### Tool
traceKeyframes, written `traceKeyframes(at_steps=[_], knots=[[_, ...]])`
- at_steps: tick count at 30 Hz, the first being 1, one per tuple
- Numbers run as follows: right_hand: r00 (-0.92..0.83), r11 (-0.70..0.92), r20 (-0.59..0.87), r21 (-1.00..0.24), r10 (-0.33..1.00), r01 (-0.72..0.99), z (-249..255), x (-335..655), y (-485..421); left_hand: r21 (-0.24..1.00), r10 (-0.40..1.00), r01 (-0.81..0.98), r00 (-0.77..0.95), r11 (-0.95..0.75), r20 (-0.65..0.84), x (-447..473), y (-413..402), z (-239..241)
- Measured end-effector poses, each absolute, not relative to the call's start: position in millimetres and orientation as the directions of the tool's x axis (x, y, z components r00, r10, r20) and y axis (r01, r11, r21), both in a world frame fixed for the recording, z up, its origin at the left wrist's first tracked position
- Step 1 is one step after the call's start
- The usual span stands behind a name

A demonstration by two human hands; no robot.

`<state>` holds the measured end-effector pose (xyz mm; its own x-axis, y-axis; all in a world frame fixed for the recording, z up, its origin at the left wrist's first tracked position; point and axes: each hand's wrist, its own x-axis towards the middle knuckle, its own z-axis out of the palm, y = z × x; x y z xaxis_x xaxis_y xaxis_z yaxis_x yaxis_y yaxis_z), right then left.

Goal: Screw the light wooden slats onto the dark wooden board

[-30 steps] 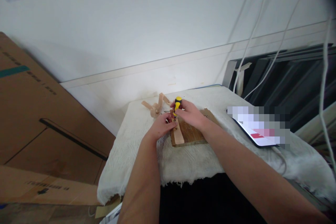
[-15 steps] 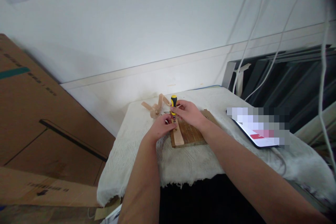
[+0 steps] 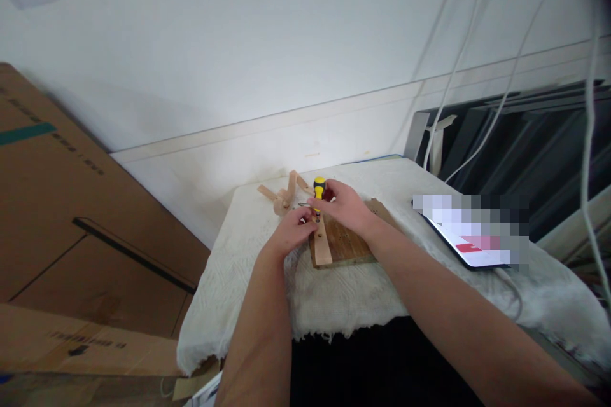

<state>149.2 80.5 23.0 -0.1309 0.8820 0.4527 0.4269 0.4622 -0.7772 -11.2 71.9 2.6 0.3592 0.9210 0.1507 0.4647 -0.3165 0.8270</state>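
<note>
A small screwdriver (image 3: 319, 188) with a yellow and black handle stands nearly upright in my right hand (image 3: 341, 203), whose fingers close round its handle. Its tip meets a pale tan strip (image 3: 323, 250), leather by its look, lying along the left side of a brown wooden board (image 3: 351, 243). My left hand (image 3: 292, 229) is beside that tip, thumb and fingers curled together at the strip's left edge. Whatever sits between those fingertips is too small to make out. Dark spots, perhaps holes or fasteners, show on the strip.
Behind my left hand lies a curled tan strip (image 3: 280, 203). A tablet-like screen (image 3: 470, 248), partly blurred out, rests on the right of the cloth-covered table (image 3: 248, 267), its cable trailing forward. A large cardboard box (image 3: 95, 241) stands left; white cables (image 3: 506, 92) hang at right.
The screwdriver's handle has shifted slightly right and toward me, and my right-hand fingers have changed their hold on it. My left hand stays almost in place.
</note>
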Motion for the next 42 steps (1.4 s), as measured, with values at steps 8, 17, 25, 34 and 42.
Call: traceKeyframes(at_steps=[8, 17, 25, 34, 42], knots=[[-0.103, 0.451, 0.446, -0.817, 0.889, 0.359, 20.7, 148.9, 82.6, 0.815, 0.909, 0.472, 0.39, -0.336, 0.148, -13.8, 72.5, 1.2], [-0.14, 0.45, 0.428, -0.836, 0.893, 0.315, 21.2, 149.2, 81.6, 0.82, 0.893, 0.447, 0.42, -0.358, 0.161, -16.2, 71.6, 3.3], [-0.161, 0.455, 0.426, -0.836, 0.891, 0.306, 23.6, 148.6, 79.4, 0.81, 0.888, 0.454, 0.429, -0.371, 0.165, -17.2, 72.0, 3.3], [-0.133, 0.463, 0.445, -0.824, 0.886, 0.328, 22.3, 147.9, 80.4, 0.818, 0.9, 0.467, 0.416, -0.336, 0.132, -19.1, 75.6, -2.4], [-0.182, 0.46, 0.426, -0.851, 0.886, 0.251, 20.4, 147.7, 81.1, 0.835, 0.905, 0.456, 0.411, -0.308, 0.11, -18.0, 74.0, -0.2]])
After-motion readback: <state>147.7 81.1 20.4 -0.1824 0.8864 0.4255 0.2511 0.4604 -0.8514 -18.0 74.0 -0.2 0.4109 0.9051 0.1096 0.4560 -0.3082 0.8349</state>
